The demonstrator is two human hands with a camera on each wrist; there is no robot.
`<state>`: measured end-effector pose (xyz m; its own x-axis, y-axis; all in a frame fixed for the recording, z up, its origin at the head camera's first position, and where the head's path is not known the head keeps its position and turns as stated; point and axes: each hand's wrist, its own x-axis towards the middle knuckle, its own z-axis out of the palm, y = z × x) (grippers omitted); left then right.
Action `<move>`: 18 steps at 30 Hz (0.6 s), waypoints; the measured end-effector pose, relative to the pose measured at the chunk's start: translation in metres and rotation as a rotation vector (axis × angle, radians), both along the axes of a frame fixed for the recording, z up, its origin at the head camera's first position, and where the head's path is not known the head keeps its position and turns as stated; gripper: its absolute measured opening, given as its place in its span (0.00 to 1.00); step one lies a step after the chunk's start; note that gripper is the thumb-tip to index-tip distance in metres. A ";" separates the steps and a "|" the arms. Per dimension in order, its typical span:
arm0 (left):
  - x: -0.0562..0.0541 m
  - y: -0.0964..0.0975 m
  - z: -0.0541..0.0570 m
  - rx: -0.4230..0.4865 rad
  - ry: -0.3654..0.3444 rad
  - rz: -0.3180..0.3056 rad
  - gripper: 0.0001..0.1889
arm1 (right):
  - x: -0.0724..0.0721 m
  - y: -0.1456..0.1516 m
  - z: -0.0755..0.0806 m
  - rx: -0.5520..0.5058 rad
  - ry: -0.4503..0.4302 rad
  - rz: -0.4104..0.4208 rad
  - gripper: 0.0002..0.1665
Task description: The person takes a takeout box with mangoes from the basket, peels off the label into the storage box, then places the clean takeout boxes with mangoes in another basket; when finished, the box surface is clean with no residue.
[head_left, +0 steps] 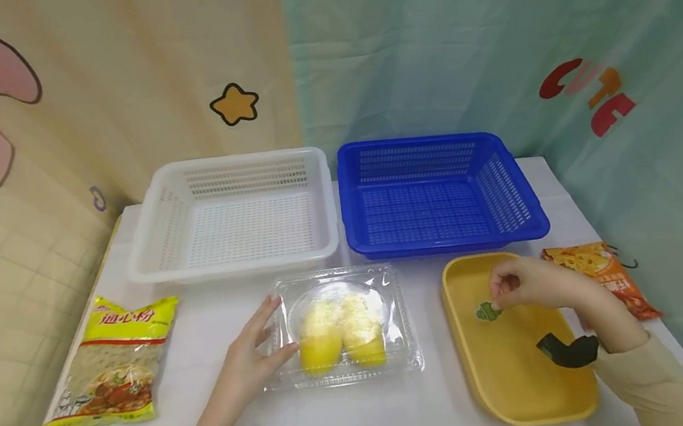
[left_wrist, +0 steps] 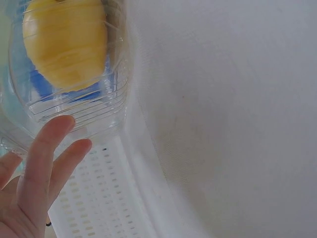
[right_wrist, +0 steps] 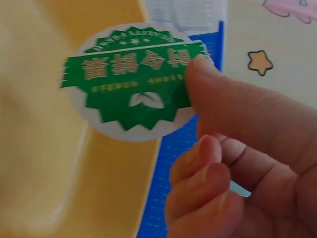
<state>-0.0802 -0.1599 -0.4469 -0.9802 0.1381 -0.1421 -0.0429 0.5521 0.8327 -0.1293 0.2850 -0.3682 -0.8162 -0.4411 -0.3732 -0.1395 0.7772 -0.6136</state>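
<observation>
A clear plastic clamshell box (head_left: 398,336) with yellow fruit (head_left: 320,340) inside stands mid-table, its lid closed. My left hand (head_left: 250,353) touches the box's left side, thumb and fingers spread; in the left wrist view its fingertips (left_wrist: 62,124) lie against the ribbed plastic wall. Between thumb and fingers, my right hand (head_left: 531,282) pinches a round green-and-white sticker (right_wrist: 143,109) by its edge. That hand is above a yellow tray (head_left: 523,384), where the small sticker (head_left: 488,311) shows against the tray's bottom.
A white basket (head_left: 234,266) and a blue basket (head_left: 444,242) stand side by side at the back. To the left lies a bag of pasta (head_left: 111,369); an orange snack packet (head_left: 612,273) lies right of the tray, partly behind the right forearm.
</observation>
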 end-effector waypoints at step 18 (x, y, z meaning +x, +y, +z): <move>0.003 0.000 0.006 0.011 -0.002 0.006 0.44 | -0.024 -0.005 -0.049 0.220 0.037 0.035 0.08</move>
<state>-0.0773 -0.1601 -0.4410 -0.9808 0.1335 -0.1424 -0.0480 0.5423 0.8388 -0.1537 0.2803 -0.4176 -0.8167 -0.3810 -0.4333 -0.1882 0.8858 -0.4241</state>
